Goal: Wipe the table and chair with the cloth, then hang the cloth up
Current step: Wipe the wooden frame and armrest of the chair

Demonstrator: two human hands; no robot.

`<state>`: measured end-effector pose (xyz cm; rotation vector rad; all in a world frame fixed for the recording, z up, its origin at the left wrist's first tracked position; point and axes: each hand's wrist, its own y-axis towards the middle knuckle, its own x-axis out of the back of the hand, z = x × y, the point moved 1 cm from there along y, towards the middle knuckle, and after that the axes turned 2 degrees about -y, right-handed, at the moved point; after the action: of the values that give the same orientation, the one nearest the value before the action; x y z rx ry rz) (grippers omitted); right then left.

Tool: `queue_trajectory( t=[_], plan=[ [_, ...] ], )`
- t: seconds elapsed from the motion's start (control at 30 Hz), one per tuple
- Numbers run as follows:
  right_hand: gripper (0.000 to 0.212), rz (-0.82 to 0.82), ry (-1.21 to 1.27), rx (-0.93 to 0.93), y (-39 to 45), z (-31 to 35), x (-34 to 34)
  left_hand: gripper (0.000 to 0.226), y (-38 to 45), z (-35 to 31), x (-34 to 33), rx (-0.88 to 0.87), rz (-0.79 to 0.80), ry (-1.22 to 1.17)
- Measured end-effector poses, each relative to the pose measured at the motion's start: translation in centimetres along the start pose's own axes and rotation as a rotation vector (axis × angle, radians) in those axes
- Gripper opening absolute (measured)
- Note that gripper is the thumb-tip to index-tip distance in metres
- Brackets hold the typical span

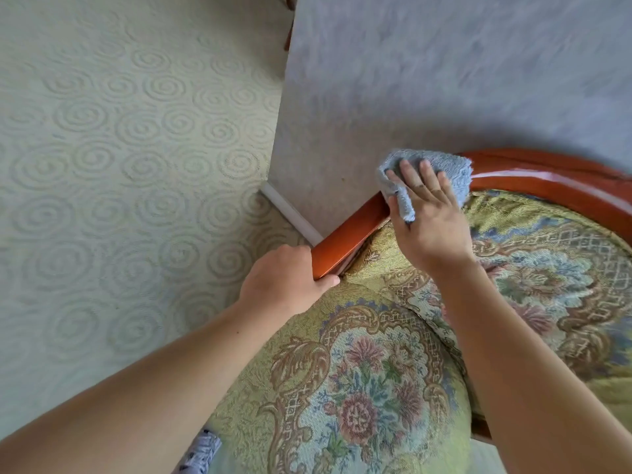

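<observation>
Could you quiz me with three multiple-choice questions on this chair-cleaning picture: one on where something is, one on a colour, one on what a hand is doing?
1. Where is the cloth?
A) on the seat cushion
B) on the chair's wooden rail
C) on the floor

2. What colour is the cloth?
A) blue-grey
B) red
C) yellow

3. What is the left hand doing?
A) hanging free
B) holding the cloth
C) gripping the rail's lower end

Answers: 1 B, the right hand presses it onto the rail; 2 A, its terry looks blue-grey; 3 C, its fingers wrap the wood.
</observation>
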<state>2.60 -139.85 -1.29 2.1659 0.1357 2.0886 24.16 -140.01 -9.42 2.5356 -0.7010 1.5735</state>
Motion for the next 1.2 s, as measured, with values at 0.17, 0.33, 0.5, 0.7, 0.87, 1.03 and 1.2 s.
queue_trajectory(
  t=[0.17, 0.33, 0.5, 0.7, 0.87, 1.03, 1.2],
  plan=[
    [0.052, -0.098, 0.07, -0.124, 0.5, 0.1, -0.2, 0.055, -0.5, 0.1, -0.2, -0.009, -0.041, 0.013],
    [0.051, -0.017, 0.178, 0.137, -2.5, 4.1, -2.3, 0.053, -0.6, -0.5, 0.7, 0.013, -0.043, 0.02],
    [0.057, 0.057, 0.036, 0.273, -2.5, 2.1, -1.8, 0.05, -0.8, -1.2, 1.8, 0.028, -0.006, 0.024],
    [0.05, -0.09, -0.047, 0.041, 0.6, -5.4, 2.2, 0.048, -1.2, -1.8, 2.5, 0.049, 0.024, 0.047],
    [0.049, -0.289, -0.063, -0.317, -0.4, -12.0, 5.3, 0.049, -1.1, -1.6, 2.4, 0.038, 0.019, 0.044],
    [0.048, -0.398, 0.077, -0.483, -0.6, -10.3, 3.7, 0.051, -1.1, -1.4, 2.1, 0.019, -0.003, 0.084],
    [0.051, -0.274, 0.172, -0.224, 0.6, -3.6, 0.3, 0.052, -1.1, -1.5, 2.0, 0.014, 0.002, 0.093]
  ],
)
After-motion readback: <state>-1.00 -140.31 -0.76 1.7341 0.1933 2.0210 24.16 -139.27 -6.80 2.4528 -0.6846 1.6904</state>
